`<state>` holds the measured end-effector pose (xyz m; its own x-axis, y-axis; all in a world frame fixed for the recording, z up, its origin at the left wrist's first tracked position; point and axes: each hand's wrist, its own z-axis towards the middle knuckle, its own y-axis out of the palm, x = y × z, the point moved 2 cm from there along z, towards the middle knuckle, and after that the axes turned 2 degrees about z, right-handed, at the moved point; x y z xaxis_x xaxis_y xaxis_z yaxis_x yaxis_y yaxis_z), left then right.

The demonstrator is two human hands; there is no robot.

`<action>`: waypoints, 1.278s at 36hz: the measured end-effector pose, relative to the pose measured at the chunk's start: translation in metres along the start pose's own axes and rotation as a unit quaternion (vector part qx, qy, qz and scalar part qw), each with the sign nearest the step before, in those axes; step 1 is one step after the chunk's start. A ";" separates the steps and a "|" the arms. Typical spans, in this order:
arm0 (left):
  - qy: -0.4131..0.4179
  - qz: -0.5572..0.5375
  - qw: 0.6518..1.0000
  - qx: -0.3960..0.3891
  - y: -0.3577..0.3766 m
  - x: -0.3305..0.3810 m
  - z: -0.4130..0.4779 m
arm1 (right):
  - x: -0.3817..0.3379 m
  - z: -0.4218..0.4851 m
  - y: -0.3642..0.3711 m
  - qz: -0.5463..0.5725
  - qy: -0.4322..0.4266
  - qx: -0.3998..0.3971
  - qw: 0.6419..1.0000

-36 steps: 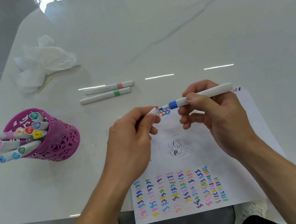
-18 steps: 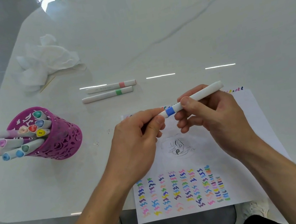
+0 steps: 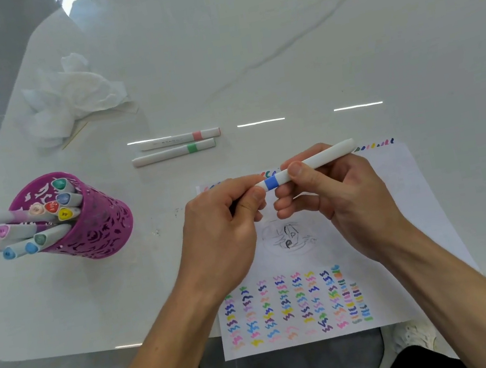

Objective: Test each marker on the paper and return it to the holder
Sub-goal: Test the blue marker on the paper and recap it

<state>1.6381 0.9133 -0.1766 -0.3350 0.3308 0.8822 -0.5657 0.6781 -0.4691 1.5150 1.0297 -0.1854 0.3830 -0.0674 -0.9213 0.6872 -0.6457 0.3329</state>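
Tissue: crumpled, white, far up-left of the fingers.
Stick: thin, yellowish, at the tissue's near edge.
Table: glossy white, grey-veined, beneath the fingers.
Shoe: white, below-right of the fingers, past the table edge.

White paper sheet lies near me; purple openwork holder stands left of it; two white markers lie farther off.

Both bare forearms reach in from the lower edge, the hands meeting mid-frame. The left hand curls its fingers, thumb and forefinger pinching one end of a marker; the right hand grips the barrel between thumb and fingertips.
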 end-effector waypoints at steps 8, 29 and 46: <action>-0.005 -0.018 1.000 -0.003 -0.007 0.001 0.000 | 0.002 -0.002 0.002 0.003 0.013 -0.001 1.000; 0.070 -0.043 0.971 0.223 -0.060 0.023 0.007 | -0.007 -0.005 -0.007 -0.095 -0.006 0.057 0.994; 0.189 0.230 0.848 0.437 -0.125 0.026 -0.017 | 0.005 -0.008 0.003 -0.247 -0.045 -0.008 0.968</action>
<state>1.7124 0.8481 -0.0943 -0.4998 0.7278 0.4695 -0.8389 -0.2720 -0.4715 1.5241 1.0336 -0.1869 -0.0495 0.1801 -0.9824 0.7828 -0.6039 -0.1502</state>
